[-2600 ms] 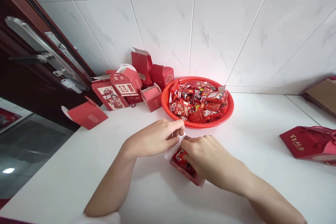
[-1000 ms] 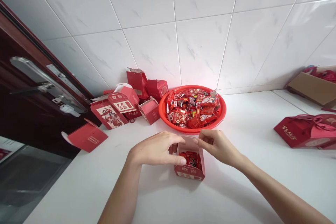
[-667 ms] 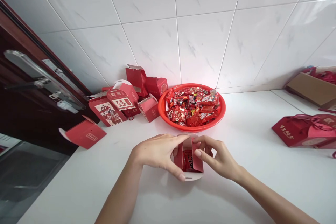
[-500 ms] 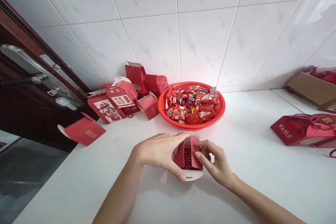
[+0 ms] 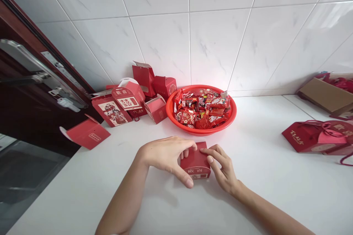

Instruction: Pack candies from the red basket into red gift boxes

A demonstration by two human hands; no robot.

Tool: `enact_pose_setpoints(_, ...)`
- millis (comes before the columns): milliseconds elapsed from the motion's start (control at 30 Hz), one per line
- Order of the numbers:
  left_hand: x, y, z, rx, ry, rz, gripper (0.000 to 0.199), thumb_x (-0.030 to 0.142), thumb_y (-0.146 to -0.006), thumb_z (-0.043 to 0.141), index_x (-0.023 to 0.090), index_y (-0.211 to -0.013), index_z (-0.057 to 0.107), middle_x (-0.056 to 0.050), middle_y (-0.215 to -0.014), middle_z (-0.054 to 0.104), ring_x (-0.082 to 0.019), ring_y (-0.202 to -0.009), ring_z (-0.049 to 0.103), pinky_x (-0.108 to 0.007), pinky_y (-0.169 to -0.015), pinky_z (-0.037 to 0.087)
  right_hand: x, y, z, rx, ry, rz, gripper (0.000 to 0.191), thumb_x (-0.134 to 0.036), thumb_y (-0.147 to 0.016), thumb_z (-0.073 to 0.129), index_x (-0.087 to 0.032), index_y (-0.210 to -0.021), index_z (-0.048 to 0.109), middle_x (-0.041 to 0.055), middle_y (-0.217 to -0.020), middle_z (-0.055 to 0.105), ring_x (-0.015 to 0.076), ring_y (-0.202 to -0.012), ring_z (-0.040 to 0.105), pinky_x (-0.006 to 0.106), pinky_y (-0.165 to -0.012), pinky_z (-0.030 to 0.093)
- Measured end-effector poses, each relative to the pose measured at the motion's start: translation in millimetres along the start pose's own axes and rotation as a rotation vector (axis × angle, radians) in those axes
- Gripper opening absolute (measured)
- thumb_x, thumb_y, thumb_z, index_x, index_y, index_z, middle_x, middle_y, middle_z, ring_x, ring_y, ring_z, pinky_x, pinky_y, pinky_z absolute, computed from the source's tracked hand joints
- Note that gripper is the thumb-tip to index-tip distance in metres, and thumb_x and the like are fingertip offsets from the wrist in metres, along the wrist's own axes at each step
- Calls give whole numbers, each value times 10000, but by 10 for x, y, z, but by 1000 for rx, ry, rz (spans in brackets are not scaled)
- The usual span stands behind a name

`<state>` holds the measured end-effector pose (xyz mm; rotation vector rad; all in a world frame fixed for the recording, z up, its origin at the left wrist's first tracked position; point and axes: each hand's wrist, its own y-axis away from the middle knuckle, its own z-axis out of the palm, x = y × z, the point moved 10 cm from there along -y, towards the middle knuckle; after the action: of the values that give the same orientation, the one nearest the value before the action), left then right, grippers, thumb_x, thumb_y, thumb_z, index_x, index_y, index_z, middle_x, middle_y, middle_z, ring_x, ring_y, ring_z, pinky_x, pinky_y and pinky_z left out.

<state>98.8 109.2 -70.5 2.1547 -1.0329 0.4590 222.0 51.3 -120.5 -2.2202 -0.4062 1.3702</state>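
Observation:
A small red candy box (image 5: 195, 158) with gold lettering on its front flap sits on the white table, its top folded closed. Around its left side curls my left hand (image 5: 167, 157), with the fingers at the top left edge and the thumb stretched past the front corner. On the opposite side, my right hand (image 5: 224, 168) presses its fingertips on the top right edge, the thumb against the side. What lies inside the box is now covered. Just behind it stands a red plastic basket (image 5: 168, 112) heaped with wrapped candies (image 5: 202, 109).
Several red boxes (image 5: 129, 97), some with open flaps, cluster at the back left, and one open red box (image 5: 87, 134) lies nearer the edge. At right are ribbon-tied gift boxes (image 5: 317, 136) and a cardboard box (image 5: 322, 93). A dark door (image 5: 35, 80) borders the left.
The candy box's flaps have folded over, hiding the red candy packet that showed inside. Its front flap, flat before, now stands up. Both hands stay beside it.

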Motion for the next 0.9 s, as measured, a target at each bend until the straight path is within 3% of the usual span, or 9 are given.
enact_pose_setpoints(167, -176, 14, -138, 99, -42, -141, 319, 492, -778, 732, 221, -817, 569, -18, -871, 674, -211, -806, 632, -290, -657, 432, -10, 5, -57, 9, 18, -50, 363, -367, -1082, 426, -224, -1205, 736, 127, -1143, 616, 246, -1024, 660, 424, -862, 589)
enact_pose_setpoints(267, -335, 50, -214, 176, -109, -300, 387, 564, -757, 713, 221, -763, 533, -32, -860, 657, -226, -776, 613, -302, -597, 390, -49, 12, -26, -40, 52, -102, 345, -416, -1050, 499, -222, -1265, 687, 172, -1392, 558, 299, -1203, 631, 482, -965, 570)
enact_pose_setpoints(367, -399, 64, -259, 232, -148, -374, 465, 601, -709, 745, 224, -901, 553, -54, -959, 654, -264, -871, 617, -305, -633, 399, -68, 14, -15, -46, 75, -125, 379, -444, -975, 641, -215, -1275, 611, 194, -1418, 566, 334, -1274, 616, 501, -1004, 563)
enact_pose_setpoints(467, -335, -5, -221, 220, -120, -286, 423, 491, -738, 749, 241, -1007, 539, -37, -1016, 645, -254, -924, 617, -299, -679, 409, -55, 0, -40, -8, 56, -124, 500, -429, -938, 709, -226, -1345, 502, 197, -1405, 595, 325, -1295, 617, 486, -1014, 570)
enact_pose_setpoints(567, -269, -79, -141, 155, -105, -194, 263, 400, -797, 709, 236, -900, 532, -18, -986, 627, -237, -944, 612, -296, -714, 409, -78, -20, -21, -16, 61, -179, 618, -438, -963, 682, -221, -1477, 416, 189, -1362, 622, 307, -1257, 630, 474, -1006, 578)
enact_pose_setpoints(767, -237, -118, -94, 106, -62, -152, 160, 343, -832, 677, 223, -835, 571, -19, -981, 633, -234, -953, 625, -303, -756, 426, -167, -21, 29, -50, 170, -301, 373, -400, -1012, 598, -254, -1355, 589, 161, -1357, 600, 308, -1218, 613, 483, -986, 573)
enact_pose_setpoints(900, -226, -137, -91, 115, -78, -133, 145, 317, -814, 700, 216, -826, 597, -22, -960, 652, -239, -941, 634, -304, -751, 435, -161, -16, 52, -86, 204, -283, 388, -426, -1021, 564, -228, -1355, 576, 199, -1480, 518, 324, -1281, 589, 500, -1008, 561)
